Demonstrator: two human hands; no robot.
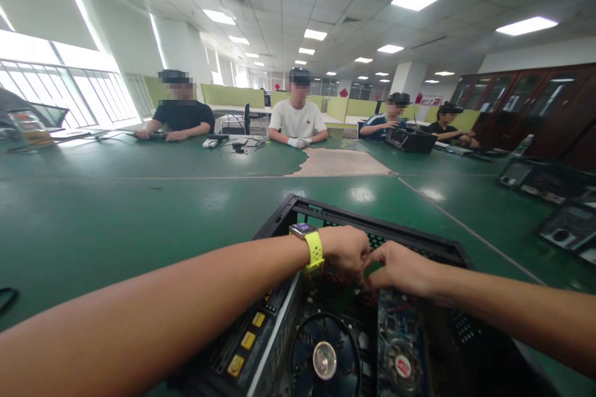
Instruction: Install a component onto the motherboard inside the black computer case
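Observation:
An open black computer case [419, 242] lies in front of me on the green table. My left hand [347, 251], with a yellow-strapped watch on its wrist, reaches into the case with fingers curled. Beside it, almost touching, my right hand [400, 268] is pinched, thumb and forefinger close together. What the fingers grip is hidden, though thin wires show near them. Below the hands sit a round cooling fan [325, 360] and a graphics card [401, 329] with its own small fan. A power supply [246, 341] with yellow labels lies under my left forearm.
More computer cases [570, 229] stand at the right. Across the table [116, 211] several people sit; one handles a black case [410, 139]. Cables and small devices [237, 144] lie before them. A bare tan patch [344, 161] shows in the green covering.

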